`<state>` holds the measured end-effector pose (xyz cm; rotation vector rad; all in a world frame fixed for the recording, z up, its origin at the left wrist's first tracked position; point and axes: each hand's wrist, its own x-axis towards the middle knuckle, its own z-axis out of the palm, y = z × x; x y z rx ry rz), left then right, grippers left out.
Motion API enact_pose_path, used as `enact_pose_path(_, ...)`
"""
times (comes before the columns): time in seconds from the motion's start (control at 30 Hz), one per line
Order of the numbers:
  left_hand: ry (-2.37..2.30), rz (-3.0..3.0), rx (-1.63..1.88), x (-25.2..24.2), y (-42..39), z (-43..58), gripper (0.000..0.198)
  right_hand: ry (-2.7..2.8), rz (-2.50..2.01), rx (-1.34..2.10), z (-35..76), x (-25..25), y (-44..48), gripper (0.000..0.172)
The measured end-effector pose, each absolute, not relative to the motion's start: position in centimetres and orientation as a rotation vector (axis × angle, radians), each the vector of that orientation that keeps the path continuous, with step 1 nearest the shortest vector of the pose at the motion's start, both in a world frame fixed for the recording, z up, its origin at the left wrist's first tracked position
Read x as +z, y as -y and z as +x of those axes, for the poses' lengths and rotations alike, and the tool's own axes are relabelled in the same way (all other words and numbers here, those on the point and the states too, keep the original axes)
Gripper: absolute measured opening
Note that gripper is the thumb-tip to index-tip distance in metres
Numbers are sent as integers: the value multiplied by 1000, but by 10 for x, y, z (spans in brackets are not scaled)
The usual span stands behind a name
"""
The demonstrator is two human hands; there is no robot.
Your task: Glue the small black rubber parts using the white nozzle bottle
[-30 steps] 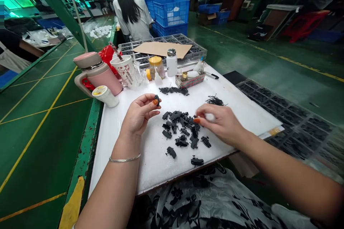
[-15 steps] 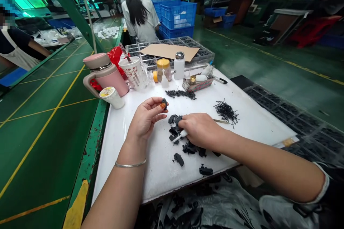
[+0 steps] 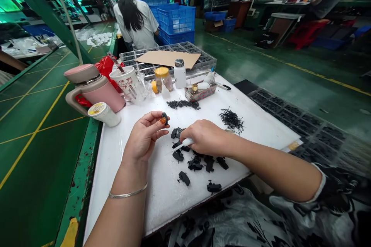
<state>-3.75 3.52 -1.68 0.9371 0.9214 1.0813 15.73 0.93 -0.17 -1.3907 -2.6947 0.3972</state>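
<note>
My left hand (image 3: 142,135) is raised over the white board (image 3: 165,197), pinching a small black plastic part (image 3: 165,119) between thumb and fingers. My right hand (image 3: 205,137) is closed around a white, thin-nozzled applicator (image 3: 185,143); its tip points down to the left and most of its body is hidden in the palm. The fingertips of that hand are at a cluster of black plastic parts (image 3: 195,163), and I cannot tell whether they touch one. Two similar parts lie nearer the front edge, one of them a curved black piece (image 3: 184,178).
Behind my hands lie small black rings (image 3: 182,104) and a heap of thin black pins (image 3: 232,120). A pink mug (image 3: 100,88), paper cup (image 3: 126,81), yellow-lidded jar (image 3: 163,79), white bottle (image 3: 180,75) and small box (image 3: 199,92) line the back. A compartment tray (image 3: 203,58) stands beyond.
The view has swung to the right, so the scene sits further left. Both hands keep their holds; my right hand and the nozzle tip have shifted slightly over the cluster.
</note>
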Motion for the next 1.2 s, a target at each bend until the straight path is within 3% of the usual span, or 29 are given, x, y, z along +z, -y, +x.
enact_pose_path(0.4,-915,963,1084,-16,-35,-38,25,2751,-1371,408,161,-1,-12,23)
enact_pose_path(0.6,-897,966,1086,-16,-34,-37,25,2734,-1406,273,159,-3,-13,32)
enact_pose_path(0.97,-893,964,1092,-17,-34,-38,25,2667,-1402,356,161,-4,-16,8)
enact_pose_path(1.2,-893,969,1085,-16,-33,-37,25,2707,-1386,348,157,-6,-12,31)
